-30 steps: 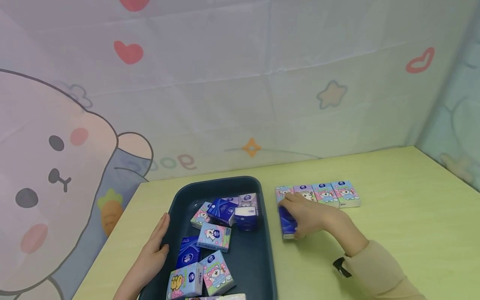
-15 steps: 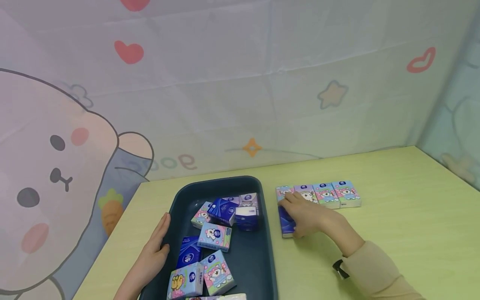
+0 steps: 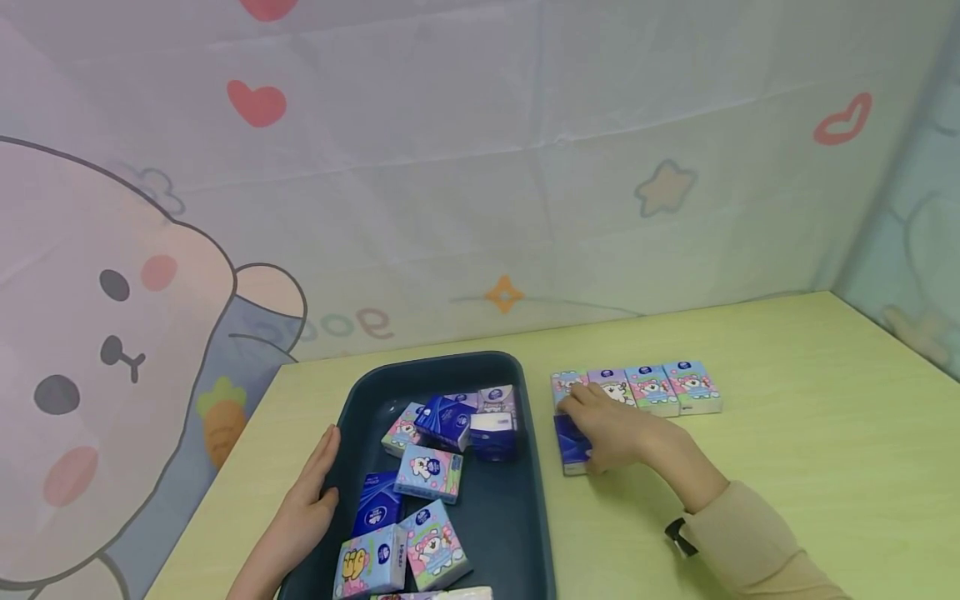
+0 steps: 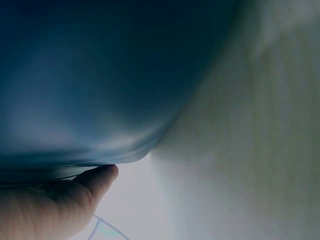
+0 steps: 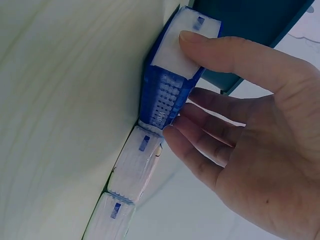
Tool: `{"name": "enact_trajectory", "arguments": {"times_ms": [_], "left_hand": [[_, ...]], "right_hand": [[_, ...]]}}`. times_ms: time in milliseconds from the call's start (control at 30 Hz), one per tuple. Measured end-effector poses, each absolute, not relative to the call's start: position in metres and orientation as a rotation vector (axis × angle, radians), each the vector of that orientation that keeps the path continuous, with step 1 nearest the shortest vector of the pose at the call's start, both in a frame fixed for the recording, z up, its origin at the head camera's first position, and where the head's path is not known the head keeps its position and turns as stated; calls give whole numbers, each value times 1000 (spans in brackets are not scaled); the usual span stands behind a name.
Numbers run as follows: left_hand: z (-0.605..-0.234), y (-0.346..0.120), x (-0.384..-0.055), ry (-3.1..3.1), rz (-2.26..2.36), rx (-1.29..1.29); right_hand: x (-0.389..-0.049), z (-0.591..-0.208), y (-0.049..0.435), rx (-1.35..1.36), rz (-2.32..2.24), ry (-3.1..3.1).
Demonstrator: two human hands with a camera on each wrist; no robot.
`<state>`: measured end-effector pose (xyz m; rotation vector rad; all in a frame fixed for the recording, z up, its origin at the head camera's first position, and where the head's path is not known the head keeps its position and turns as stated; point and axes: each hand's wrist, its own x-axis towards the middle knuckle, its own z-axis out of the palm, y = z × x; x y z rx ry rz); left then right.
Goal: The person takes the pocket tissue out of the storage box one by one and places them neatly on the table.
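On the near side of a row of four pastel packs (image 3: pixel 651 389), at its left end, I have the blue pack (image 5: pixel 165 87) resting on the worktop (image 3: pixel 810 450), with the right hand (image 3: pixel 615 429) pinching it between thumb and fingertips. Through the right wrist camera I see the thumb pressed across its white face and the fingers at the other side. Pale print (image 5: pixel 162 106) marks its blue side, too blurred for me to read; dark-blue logos (image 3: pixel 683 367) top the pastel packs, too small to make out. It looks boxy, deep blue and white. Leftward, straight fingers of the left hand (image 3: pixel 303 504) touch a dark tray (image 3: pixel 498 517) holding loose packs (image 3: pixel 429 473).
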<state>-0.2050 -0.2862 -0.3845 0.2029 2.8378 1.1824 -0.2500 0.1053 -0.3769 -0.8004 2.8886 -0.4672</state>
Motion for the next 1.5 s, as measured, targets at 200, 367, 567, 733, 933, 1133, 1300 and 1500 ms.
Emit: {"name": "enact_trajectory", "arguments": {"times_ms": [200, 367, 567, 733, 933, 1133, 1300, 1500], "left_hand": [[-384, -286, -205, 2834, 1184, 201], [-385, -286, -206, 2827, 1199, 210], [-385, -287, -206, 2822, 1217, 226], [-385, -287, -206, 2823, 1217, 229], [-384, -287, -205, 2828, 1210, 223], [-384, -288, -205, 2828, 1216, 232], [-385, -288, -205, 2826, 1217, 232], [-384, -287, -205, 2820, 1215, 224]], "right_hand": [[-249, -376, 106, -812, -452, 2904], [-249, -376, 106, -799, -441, 2907], [-249, -375, 106, -796, -429, 2909], [-250, -375, 106, -798, -411, 2915], [-247, -369, 104, -816, -412, 2933], [-238, -356, 100, -877, -412, 2940], [-228, -346, 97, -898, -421, 2949], [-214, -335, 88, -968, -423, 2982]]}}
